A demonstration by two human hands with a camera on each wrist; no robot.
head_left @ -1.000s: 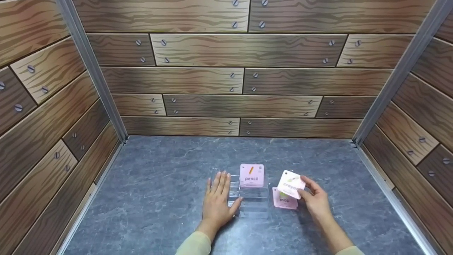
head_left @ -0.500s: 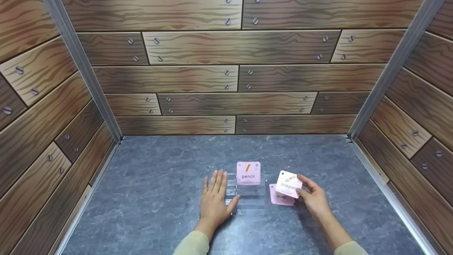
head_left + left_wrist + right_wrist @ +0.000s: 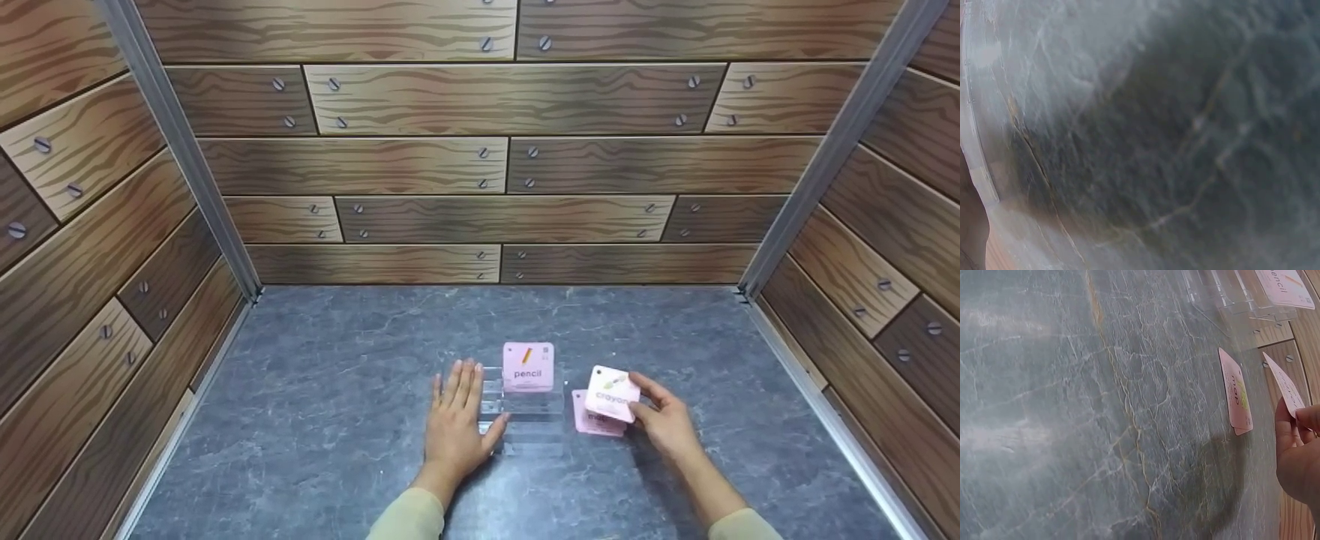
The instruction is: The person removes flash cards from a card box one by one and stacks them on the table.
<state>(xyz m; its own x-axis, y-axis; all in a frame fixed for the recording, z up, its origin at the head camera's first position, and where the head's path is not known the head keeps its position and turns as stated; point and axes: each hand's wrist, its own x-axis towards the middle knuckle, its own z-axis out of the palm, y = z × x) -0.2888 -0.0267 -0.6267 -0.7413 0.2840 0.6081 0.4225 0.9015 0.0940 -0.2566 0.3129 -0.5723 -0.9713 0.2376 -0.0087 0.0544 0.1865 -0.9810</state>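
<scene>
A clear plastic tiered stand [image 3: 534, 435] sits on the grey marbled table. In its back tier a pink "pencil" flashcard [image 3: 529, 367] stands upright. My left hand [image 3: 457, 427] lies with straight fingers along the stand's left side, thumb over its front. Between thumb and fingers, my right hand [image 3: 667, 420] pinches the right edge of a "crayon" flashcard [image 3: 611, 394], held raised and tilted. Below it a "map" flashcard [image 3: 1234, 391] lies on the table on top of another pink card, whose edge peeks out. In the head view the crayon card partly covers the map card.
Wood-plank-patterned walls [image 3: 420, 165] enclose the table [image 3: 322, 375] at the back and both sides. Metal strips [image 3: 832, 420] run along the side edges. The left wrist view shows mostly tabletop, with a clear edge of the stand at far left.
The crayon card has tipped and lowered slightly in my right hand, covering more of the map card. My left hand stays in place at the stand. The head view has shifted a little.
</scene>
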